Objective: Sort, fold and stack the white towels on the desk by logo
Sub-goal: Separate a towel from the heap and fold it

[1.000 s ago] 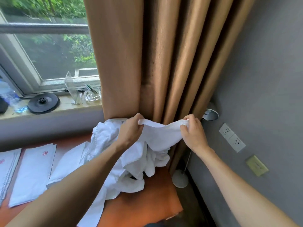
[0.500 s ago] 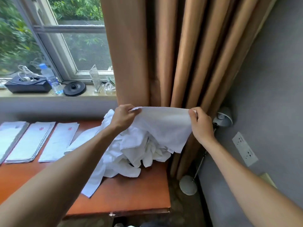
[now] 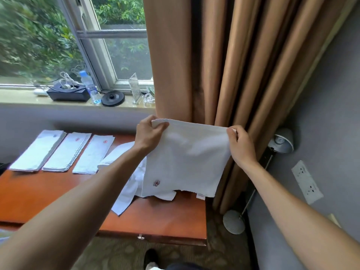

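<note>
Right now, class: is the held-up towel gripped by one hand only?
No, the left hand and the right hand each pinch a top corner of the towel, which hangs spread between them.

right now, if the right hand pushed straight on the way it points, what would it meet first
Most likely the tan pleated curtain: the right hand, pinching a top corner of the white logo towel, points forward and up at its folds. The gap between them is hard to judge.
</note>
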### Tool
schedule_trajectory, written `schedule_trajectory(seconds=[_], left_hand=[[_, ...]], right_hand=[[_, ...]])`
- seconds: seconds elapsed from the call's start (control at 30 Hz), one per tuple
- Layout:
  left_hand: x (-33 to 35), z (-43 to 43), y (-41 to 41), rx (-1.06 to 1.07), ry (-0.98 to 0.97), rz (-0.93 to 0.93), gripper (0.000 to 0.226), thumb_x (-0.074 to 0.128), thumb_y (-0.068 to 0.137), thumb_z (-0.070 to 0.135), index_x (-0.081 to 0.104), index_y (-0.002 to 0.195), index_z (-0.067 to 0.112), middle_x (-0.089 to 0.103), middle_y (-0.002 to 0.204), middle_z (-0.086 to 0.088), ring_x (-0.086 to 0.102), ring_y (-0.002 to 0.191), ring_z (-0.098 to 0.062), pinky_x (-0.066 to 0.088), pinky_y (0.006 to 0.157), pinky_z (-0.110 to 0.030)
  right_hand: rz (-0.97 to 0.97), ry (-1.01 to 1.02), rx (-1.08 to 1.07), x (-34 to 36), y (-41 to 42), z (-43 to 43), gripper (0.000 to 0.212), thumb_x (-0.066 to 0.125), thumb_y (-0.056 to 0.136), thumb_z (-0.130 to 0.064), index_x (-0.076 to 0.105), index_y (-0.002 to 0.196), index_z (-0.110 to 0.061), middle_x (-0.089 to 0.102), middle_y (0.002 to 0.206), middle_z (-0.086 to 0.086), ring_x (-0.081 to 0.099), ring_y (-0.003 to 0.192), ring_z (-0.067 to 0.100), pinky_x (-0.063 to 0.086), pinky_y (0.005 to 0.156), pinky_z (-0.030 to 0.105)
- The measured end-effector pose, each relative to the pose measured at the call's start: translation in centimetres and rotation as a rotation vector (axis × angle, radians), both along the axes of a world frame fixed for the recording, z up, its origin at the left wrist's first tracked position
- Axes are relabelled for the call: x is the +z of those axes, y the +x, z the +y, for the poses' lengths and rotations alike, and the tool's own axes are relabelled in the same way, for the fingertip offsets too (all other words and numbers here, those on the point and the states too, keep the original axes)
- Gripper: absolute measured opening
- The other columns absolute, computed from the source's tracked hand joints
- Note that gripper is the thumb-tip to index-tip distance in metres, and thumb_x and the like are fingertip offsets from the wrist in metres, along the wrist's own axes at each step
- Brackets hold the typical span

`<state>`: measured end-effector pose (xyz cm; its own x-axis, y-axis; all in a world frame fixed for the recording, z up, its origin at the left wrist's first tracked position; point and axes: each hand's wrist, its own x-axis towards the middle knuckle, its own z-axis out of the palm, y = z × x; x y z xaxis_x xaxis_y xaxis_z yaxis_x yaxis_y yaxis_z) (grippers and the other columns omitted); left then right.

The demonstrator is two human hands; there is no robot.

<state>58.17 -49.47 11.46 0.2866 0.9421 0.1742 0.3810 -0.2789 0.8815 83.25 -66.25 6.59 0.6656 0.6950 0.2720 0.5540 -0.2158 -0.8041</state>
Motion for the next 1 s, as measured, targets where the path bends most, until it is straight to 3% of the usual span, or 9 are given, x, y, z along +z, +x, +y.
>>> schedule_trajectory(seconds=[0.1, 0.3, 0.47, 0.57, 0.73, 0.8, 0.87, 0.93, 1.0], left_hand=[[-0.1, -1.1, 0.6, -0.032, 0.006, -0.006, 0.022, 0.073, 0.094, 0.034, 0.072, 0.091, 0.013, 0.074, 0.084, -0.01, 0.067, 0.075, -0.023, 0.057, 0.073, -0.041], [0.2, -2.9, 1.8, -0.106, -0.056, -0.08, 0.021, 0.06, 0.103, 0.026, 0.069, 0.098, 0.009, 0.074, 0.093, -0.009, 0.066, 0.086, -0.019, 0.052, 0.079, -0.033], [0.2, -3.5, 1.8, -0.128, 0.054, 0.122, 0.014, 0.055, 0.102, 0.013, 0.067, 0.097, 0.017, 0.064, 0.083, 0.008, 0.062, 0.082, -0.012, 0.039, 0.066, -0.009], [-0.5, -2.2, 0.8, 0.127, 0.12, 0.343, 0.029, 0.044, 0.091, 0.002, 0.062, 0.107, 0.018, 0.07, 0.104, -0.004, 0.06, 0.105, -0.032, 0.032, 0.085, -0.034], [-2.2, -1.2, 0.0, 0.333, -0.132, 0.416, 0.022, 0.047, 0.104, 0.025, 0.066, 0.104, 0.036, 0.044, 0.122, -0.008, 0.04, 0.121, -0.034, 0.03, 0.098, -0.042], [-2.5, -1.5, 0.4, 0.328, -0.148, 0.216, 0.019, 0.053, 0.105, 0.03, 0.071, 0.103, 0.036, 0.047, 0.119, -0.007, 0.052, 0.106, -0.027, 0.044, 0.094, -0.035], [-2.6, -2.2, 1.3, 0.238, -0.21, -0.057, 0.017, 0.057, 0.104, 0.027, 0.073, 0.1, 0.032, 0.063, 0.102, 0.002, 0.06, 0.078, -0.015, 0.05, 0.068, -0.026], [-2.6, -2.9, 2.3, 0.146, -0.304, -0.164, 0.019, 0.058, 0.102, 0.024, 0.075, 0.095, 0.024, 0.067, 0.084, 0.006, 0.057, 0.066, -0.008, 0.045, 0.051, -0.02], [-2.5, -3.6, 3.0, 0.038, -0.401, -0.23, 0.022, 0.056, 0.103, 0.022, 0.076, 0.095, 0.021, 0.07, 0.085, 0.006, 0.06, 0.07, -0.006, 0.046, 0.053, -0.014]], right_hand=[[0.038, -0.054, 0.033, -0.3, 0.0, -0.2, 0.016, 0.045, 0.108, -0.038, 0.06, 0.105, -0.032, 0.065, 0.1, -0.013, 0.061, 0.101, 0.017, 0.046, 0.079, 0.035], [0.079, -0.107, 0.04, 0.0, -0.8, -0.1, 0.014, 0.047, 0.108, -0.032, 0.061, 0.104, -0.029, 0.063, 0.1, -0.013, 0.059, 0.104, 0.018, 0.051, 0.089, 0.04], [0.183, -0.068, 0.145, 0.9, -1.6, -0.1, 0.016, 0.05, 0.108, -0.026, 0.065, 0.103, -0.022, 0.067, 0.099, -0.011, 0.059, 0.097, 0.009, 0.044, 0.079, 0.024], [0.382, -0.086, 0.309, 2.2, -2.4, 0.0, 0.026, 0.048, 0.11, -0.026, 0.068, 0.101, -0.014, 0.068, 0.094, -0.007, 0.059, 0.086, 0.005, 0.046, 0.083, 0.025], [0.863, -0.015, 0.534, 4.3, -4.4, -0.2, 0.034, 0.041, 0.108, -0.018, 0.058, 0.079, -0.013, 0.056, 0.075, 0.002, 0.054, 0.069, 0.012, 0.04, 0.075, 0.031], [1.015, -0.013, 0.534, 4.9, -5.8, -0.1, 0.039, 0.041, 0.104, -0.019, 0.049, 0.065, -0.016, 0.044, 0.069, 0.005, 0.045, 0.063, 0.014, 0.035, 0.066, 0.032], [1.049, -0.063, 0.561, 5.3, -7.3, 0.0, 0.042, 0.04, 0.102, -0.022, 0.041, 0.06, -0.019, 0.04, 0.066, 0.004, 0.041, 0.059, 0.013, 0.033, 0.06, 0.03], [0.972, -0.138, 0.611, 5.6, -8.6, 0.2, 0.042, 0.04, 0.102, -0.021, 0.04, 0.06, -0.019, 0.043, 0.067, 0.008, 0.042, 0.06, 0.013, 0.034, 0.059, 0.029], [0.838, -0.201, 0.656, 5.8, -9.5, 0.2, 0.044, 0.038, 0.101, -0.019, 0.044, 0.057, -0.018, 0.05, 0.076, 0.018, 0.044, 0.064, 0.015, 0.035, 0.061, 0.031]])
